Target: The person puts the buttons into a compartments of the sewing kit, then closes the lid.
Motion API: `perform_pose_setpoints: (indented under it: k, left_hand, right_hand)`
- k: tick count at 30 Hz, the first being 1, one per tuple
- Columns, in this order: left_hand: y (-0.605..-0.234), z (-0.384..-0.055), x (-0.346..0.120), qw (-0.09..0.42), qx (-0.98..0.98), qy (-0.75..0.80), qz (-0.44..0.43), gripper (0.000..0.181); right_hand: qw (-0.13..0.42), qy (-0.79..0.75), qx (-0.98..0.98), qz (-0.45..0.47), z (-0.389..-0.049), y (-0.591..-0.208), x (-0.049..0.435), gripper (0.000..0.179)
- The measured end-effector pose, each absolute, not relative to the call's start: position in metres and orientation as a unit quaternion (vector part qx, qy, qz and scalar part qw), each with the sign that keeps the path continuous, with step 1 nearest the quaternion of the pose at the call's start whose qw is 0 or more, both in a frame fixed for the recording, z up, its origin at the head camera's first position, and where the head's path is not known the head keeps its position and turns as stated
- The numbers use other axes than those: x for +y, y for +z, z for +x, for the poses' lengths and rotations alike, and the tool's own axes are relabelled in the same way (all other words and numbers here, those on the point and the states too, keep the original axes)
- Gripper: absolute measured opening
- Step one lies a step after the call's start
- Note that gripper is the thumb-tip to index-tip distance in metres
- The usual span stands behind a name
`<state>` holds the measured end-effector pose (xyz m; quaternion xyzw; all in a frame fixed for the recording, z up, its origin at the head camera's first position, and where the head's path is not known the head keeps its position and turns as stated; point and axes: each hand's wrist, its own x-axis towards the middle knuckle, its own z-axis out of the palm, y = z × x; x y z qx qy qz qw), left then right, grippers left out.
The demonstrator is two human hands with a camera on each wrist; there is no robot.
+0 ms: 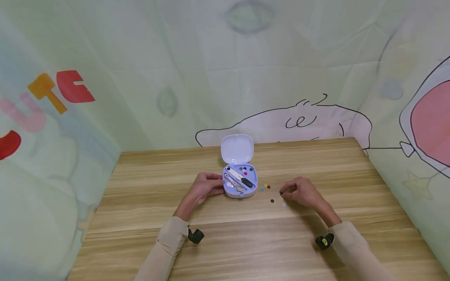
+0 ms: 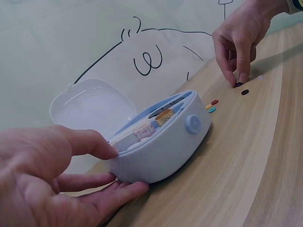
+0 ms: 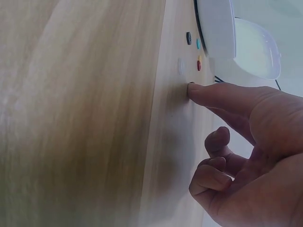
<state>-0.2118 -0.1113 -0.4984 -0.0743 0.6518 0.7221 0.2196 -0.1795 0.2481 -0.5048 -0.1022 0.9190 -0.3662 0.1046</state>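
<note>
A pale blue sewing kit box [image 1: 240, 193] stands on the table with its white lid [image 1: 237, 149] raised. Inside lie thread snips [image 1: 244, 180], a rolled tape measure [image 2: 144, 131], a gold thimble ring [image 2: 164, 117] and several coloured buttons [image 1: 245, 170]. My left hand [image 1: 205, 186] holds the box at its left side, one fingertip on the rim and other fingers low against the wall. To the right of the box, my right hand [image 1: 300, 191] pinches a small dark button [image 2: 238, 84] at the table surface, its remaining fingers curled in.
Loose buttons lie between box and right hand: yellow [image 1: 265, 185], red [image 1: 268, 187], blue [image 1: 262, 189], black [image 1: 272, 201] and clear [image 1: 284, 205]. The wooden table [image 1: 242, 249] meets a printed cloth backdrop [image 1: 168, 78] behind and at both sides.
</note>
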Motion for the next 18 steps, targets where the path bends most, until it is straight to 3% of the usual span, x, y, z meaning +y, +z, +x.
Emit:
perform_pose_setpoints:
  k: [18]
  left_hand:
    - [-0.4974, -0.2118, -0.1108, 0.220, 0.651, 0.722, -0.085, 0.033]
  right_hand:
    - [0.104, -0.379, 0.913, -0.108, -0.1760, -0.5058, 0.2455, 0.008]
